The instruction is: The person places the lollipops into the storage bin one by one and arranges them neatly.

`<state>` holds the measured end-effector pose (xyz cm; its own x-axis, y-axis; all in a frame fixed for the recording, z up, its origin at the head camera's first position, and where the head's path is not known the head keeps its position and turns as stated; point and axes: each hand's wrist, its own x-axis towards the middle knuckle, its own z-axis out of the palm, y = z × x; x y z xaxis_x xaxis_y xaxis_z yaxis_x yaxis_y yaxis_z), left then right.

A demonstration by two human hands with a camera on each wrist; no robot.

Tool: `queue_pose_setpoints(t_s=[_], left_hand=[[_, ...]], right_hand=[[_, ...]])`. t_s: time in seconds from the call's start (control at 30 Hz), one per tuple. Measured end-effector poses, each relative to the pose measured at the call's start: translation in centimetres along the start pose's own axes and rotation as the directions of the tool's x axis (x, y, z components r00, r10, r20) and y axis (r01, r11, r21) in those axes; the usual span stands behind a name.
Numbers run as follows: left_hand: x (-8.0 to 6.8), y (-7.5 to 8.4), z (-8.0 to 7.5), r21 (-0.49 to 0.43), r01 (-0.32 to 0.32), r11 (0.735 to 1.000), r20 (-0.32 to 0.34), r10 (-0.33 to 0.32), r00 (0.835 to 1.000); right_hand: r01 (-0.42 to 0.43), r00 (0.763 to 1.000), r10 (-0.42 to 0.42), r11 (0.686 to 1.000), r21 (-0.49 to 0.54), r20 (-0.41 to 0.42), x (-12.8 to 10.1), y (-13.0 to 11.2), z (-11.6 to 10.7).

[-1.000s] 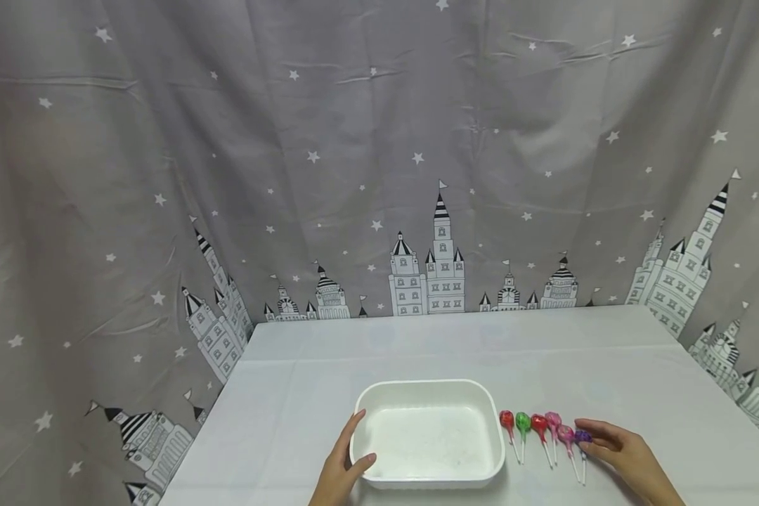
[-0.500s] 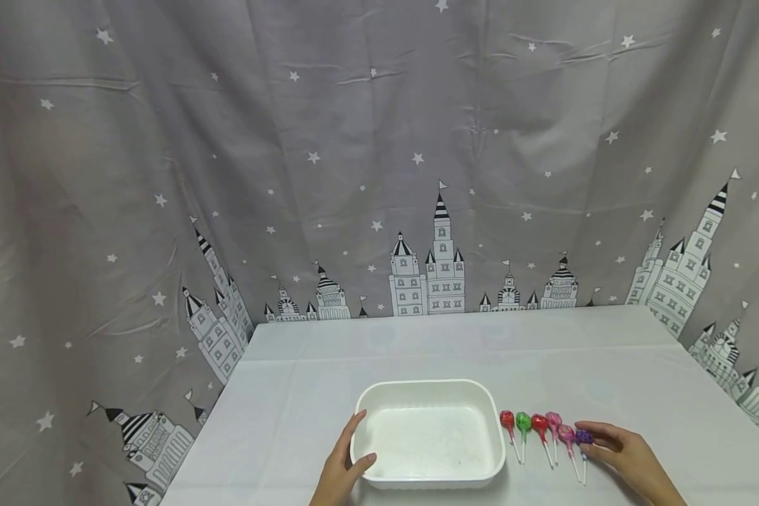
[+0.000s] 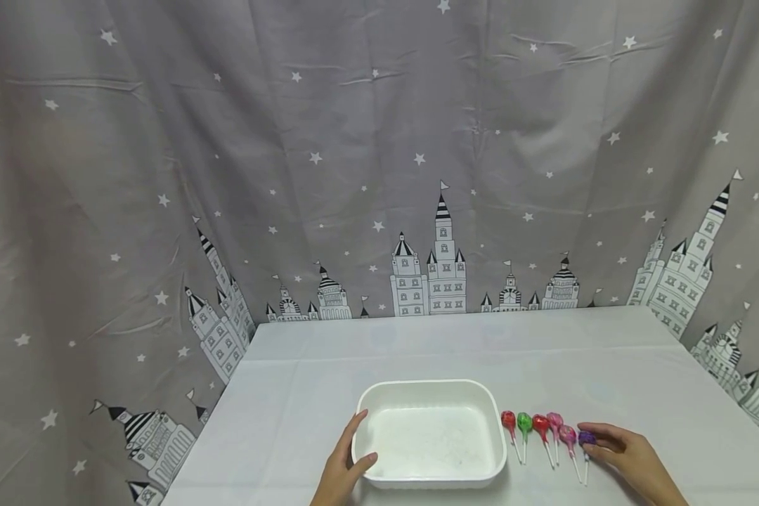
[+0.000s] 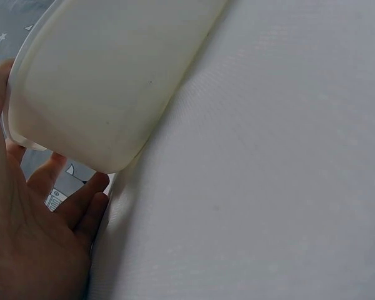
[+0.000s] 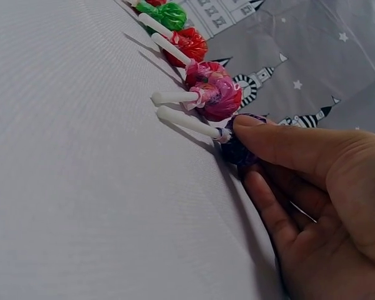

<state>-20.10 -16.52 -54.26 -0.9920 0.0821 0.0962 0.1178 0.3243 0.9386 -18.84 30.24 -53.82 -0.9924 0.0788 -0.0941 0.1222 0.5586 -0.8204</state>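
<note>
Gripping the white rectangular tub [image 3: 430, 483] by its left side with the left hand [image 3: 341, 460], well in from the back edge of the white table [image 3: 284, 407]. Well apart from there, pinching the purple-wrapped lollipop [image 3: 586, 437] by its head with the right hand [image 3: 626, 453], between tub and right table edge, just beside a row of red, green and pink lollipops [image 3: 540, 424].

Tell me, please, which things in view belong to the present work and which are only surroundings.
Work, as I judge it:
white tub, gripped by the left hand
purple lollipop, pinched by the right hand
five other lollipops beside it

Surroundings:
white tabletop
grey castle-print curtain
</note>
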Motion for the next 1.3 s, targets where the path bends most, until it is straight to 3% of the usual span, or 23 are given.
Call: queue_pose_setpoints(t_s=[0.17, 0.37, 0.83, 1.07, 1.3], left_hand=[[-0.1, 0.0, 0.0, -0.013, -0.017, 1.000, 0.004, 0.017, 1.000], [-0.2, -0.1, -0.1, -0.027, -0.026, 0.999, 0.009, 0.027, 1.000], [-0.3, -0.2, -0.1, -0.049, -0.042, 0.998, 0.019, 0.043, 0.999], [-0.4, -0.3, 0.0, -0.044, -0.024, 0.999, 0.015, 0.025, 1.000], [-0.3, 0.0, -0.1, -0.048, -0.048, 0.998, 0.024, 0.049, 0.999]], right_hand=[[0.009, 1.000, -0.009, 0.999, 0.032, 0.000, -0.1, 0.0, -0.2], [-0.038, 0.999, 0.036, 0.996, 0.077, 0.024, -0.3, 0.0, -0.3], [-0.073, 0.994, 0.069, 0.996, 0.044, 0.085, -0.7, -0.4, -1.0], [-0.001, 0.997, -0.002, 0.999, 0.042, 0.073, -1.0, -1.3, -1.5], [0.088, 0.996, -0.089, 0.995, 0.038, 0.024, -1.0, -2.8, -1.3]])
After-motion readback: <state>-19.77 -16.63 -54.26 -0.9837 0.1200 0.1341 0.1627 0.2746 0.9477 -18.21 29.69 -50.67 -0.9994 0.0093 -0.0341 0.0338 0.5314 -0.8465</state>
